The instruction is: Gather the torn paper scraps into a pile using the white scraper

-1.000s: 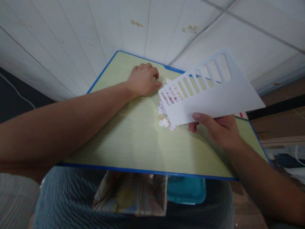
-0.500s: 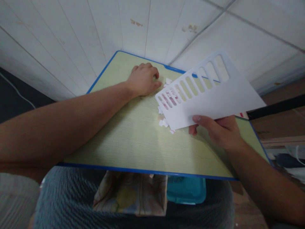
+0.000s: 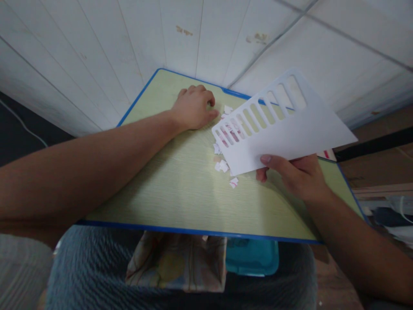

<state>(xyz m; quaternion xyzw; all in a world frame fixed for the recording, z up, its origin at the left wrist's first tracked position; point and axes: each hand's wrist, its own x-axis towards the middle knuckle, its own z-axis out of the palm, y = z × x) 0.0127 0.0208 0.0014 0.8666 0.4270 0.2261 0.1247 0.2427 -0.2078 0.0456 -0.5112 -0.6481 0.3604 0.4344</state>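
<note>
**Our right hand (image 3: 298,176) is holding a slotted white sheet (image 3: 284,135) over paper scraps (image 3: 223,165)**

We are gripping the white sheet by its near edge, with the right thumb lying on the upper face and the other fingers tucking underneath. The sheet is slanting across the right half of the bench (image 3: 180,189), its narrow-slotted end pointing towards our left hand (image 3: 195,107) and its wider slots reaching up in front of the wall (image 3: 180,51). Through the smallest slots we are seeing pinkish printed bits, and more scraps are showing along the sheet's left end; one pair is lying a little apart, nearer to us. We cannot tell whether the sheet is touching the pile.

Our left hand is resting on the bench just beside the scraps, back upwards, its fingers curling loosely with a gap showing between thumb and forefinger.

Blue edging is running around the pale green top. Below the near edge, a patterned pouch (image 3: 174,269) is sitting at our lap, with a teal container (image 3: 253,257) just beside it on the right. A cable (image 3: 269,46) is running slantwise up the wall.
</note>
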